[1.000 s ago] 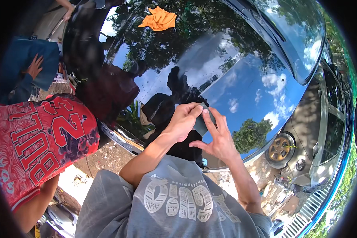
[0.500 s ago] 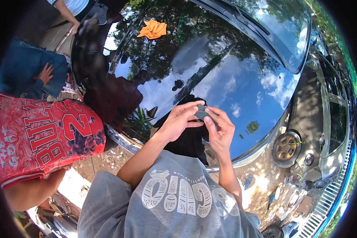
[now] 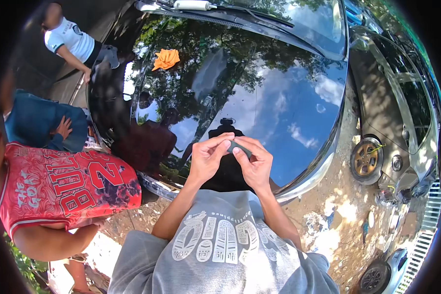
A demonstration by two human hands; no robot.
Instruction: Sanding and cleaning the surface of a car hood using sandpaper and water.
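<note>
Above the front part of a glossy black car hood (image 3: pixel 294 110), I hold a small lump of dark grey-green clay (image 3: pixel 242 148) between both hands. My left hand (image 3: pixel 207 159) pinches one end, thumb and fingertips closed together. My right hand (image 3: pixel 255 165) has its thumb on the near face and its fingers over the far side. The fingers hide part of the lump. Farther up the hood lies a crumpled orange cloth (image 3: pixel 166 60), apart from my hands.
A person in a red jersey (image 3: pixel 73 188) stands close at my left, with one in dark blue (image 3: pixel 46 120) beyond. A person in a white shirt (image 3: pixel 76 43) is at the far left. The windshield wiper (image 3: pixel 279 34) crosses the far side. Another car (image 3: pixel 389 108) stands at right.
My hands have come closer together around the clay, which was bent between the fingers before. The view has shifted, showing more of the people at left.
</note>
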